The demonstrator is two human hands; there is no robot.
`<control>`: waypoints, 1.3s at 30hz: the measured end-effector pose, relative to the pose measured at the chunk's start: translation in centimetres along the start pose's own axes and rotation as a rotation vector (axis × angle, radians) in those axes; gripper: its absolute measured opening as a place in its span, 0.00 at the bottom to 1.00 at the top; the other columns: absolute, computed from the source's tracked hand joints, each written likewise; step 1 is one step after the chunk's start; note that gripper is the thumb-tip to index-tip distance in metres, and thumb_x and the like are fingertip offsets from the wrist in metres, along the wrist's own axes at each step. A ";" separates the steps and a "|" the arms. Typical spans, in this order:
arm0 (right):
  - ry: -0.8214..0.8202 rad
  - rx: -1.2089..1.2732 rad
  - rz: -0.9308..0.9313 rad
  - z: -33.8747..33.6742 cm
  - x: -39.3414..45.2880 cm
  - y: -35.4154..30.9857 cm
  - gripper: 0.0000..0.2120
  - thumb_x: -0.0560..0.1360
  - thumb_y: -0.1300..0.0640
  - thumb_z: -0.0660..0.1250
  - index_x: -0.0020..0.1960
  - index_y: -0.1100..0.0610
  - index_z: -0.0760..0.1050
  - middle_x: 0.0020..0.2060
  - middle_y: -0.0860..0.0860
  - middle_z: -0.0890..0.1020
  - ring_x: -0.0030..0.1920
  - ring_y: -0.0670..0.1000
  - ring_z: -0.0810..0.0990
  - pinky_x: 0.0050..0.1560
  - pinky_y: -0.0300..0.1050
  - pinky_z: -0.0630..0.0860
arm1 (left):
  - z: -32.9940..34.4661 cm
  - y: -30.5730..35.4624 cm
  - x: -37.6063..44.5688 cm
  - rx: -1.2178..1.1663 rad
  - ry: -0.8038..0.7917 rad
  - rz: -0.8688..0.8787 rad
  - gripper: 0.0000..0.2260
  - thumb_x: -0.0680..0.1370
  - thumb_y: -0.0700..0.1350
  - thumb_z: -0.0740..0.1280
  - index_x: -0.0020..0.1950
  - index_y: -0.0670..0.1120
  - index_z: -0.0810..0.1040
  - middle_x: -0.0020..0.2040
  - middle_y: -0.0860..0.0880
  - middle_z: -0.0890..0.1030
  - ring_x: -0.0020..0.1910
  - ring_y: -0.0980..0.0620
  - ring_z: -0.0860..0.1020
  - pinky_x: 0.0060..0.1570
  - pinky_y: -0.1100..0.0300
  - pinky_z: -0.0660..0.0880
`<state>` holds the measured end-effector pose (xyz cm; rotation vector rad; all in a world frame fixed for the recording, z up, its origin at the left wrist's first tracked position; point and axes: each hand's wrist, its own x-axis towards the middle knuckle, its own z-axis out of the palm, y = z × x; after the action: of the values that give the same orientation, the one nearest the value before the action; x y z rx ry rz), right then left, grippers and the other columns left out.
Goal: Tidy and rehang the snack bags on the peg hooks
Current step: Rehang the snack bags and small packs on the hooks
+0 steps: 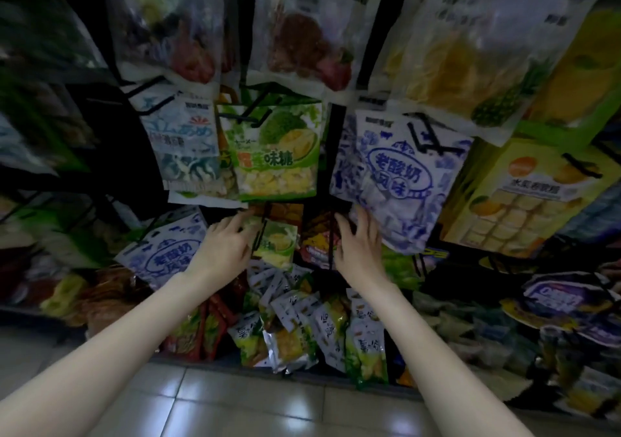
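Observation:
A small green durian snack bag [277, 245] hangs low in the middle of the rack on a black peg hook [261, 231]. My left hand [225, 247] reaches to its left edge, fingers against the bag's top corner; whether they pinch it is unclear. My right hand [359, 243] is spread with straight fingers and touches the lower edge of a blue-and-white yogurt snack bag [400, 174] hanging to the right. A larger green durian bag [272, 149] hangs just above the small one.
More bags hang all around: a blue-white bag [183, 149] upper left, another yogurt bag [168, 252] lower left, a yellow box-print bag [524, 198] right. Loose small packets [302, 329] are piled on the bottom shelf. Grey tiled floor [268, 403] lies below.

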<state>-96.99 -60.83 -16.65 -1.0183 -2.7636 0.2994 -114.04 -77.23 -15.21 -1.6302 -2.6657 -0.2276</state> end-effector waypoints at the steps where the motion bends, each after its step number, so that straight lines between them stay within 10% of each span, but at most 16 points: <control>1: -0.041 0.016 -0.025 0.8 -0.2 -0.7 0.28 0.79 0.58 0.58 0.75 0.53 0.51 0.75 0.55 0.47 0.74 0.59 0.44 0.73 0.55 0.53 | 0.3 -1.0 -0.7 0.011 -0.023 -0.025 0.21 0.79 0.40 0.59 0.73 0.49 0.65 0.74 0.45 0.61 0.71 0.42 0.62 0.67 0.47 0.62; 14: -0.322 0.277 0.239 12.6 9.2 -6.6 0.30 0.78 0.54 0.63 0.75 0.55 0.54 0.74 0.55 0.56 0.73 0.59 0.58 0.69 0.54 0.62 | 4.4 -10.4 -3.8 0.011 -0.142 0.092 0.20 0.76 0.37 0.64 0.69 0.44 0.71 0.69 0.41 0.69 0.66 0.38 0.68 0.62 0.43 0.66; 20: -0.172 0.395 0.290 14.0 6.7 -8.9 0.16 0.81 0.60 0.58 0.68 0.61 0.69 0.63 0.59 0.75 0.60 0.60 0.74 0.57 0.50 0.71 | 6.1 -13.7 -5.8 -0.089 -0.191 0.210 0.22 0.71 0.31 0.64 0.65 0.42 0.74 0.65 0.38 0.72 0.59 0.36 0.74 0.56 0.41 0.72; 34: -0.353 0.174 0.176 0.3 -3.4 -13.3 0.19 0.79 0.58 0.61 0.69 0.61 0.69 0.63 0.58 0.75 0.59 0.53 0.75 0.46 0.32 0.68 | 0.3 -12.0 -4.9 -0.553 -0.163 0.279 0.27 0.79 0.45 0.62 0.76 0.50 0.56 0.75 0.51 0.59 0.72 0.52 0.60 0.65 0.64 0.60; 39: -0.087 0.306 0.119 -5.2 -5.7 -14.6 0.08 0.79 0.58 0.60 0.54 0.60 0.75 0.35 0.47 0.73 0.39 0.52 0.75 0.35 0.41 0.64 | -3.3 -10.1 -3.0 -0.677 -0.185 0.312 0.23 0.79 0.48 0.62 0.73 0.55 0.61 0.71 0.49 0.64 0.67 0.51 0.66 0.56 0.72 0.61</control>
<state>-100.57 -74.81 -8.59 -1.1108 -2.6218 0.7736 -121.81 -84.79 -13.42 -2.3037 -2.5494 -1.1169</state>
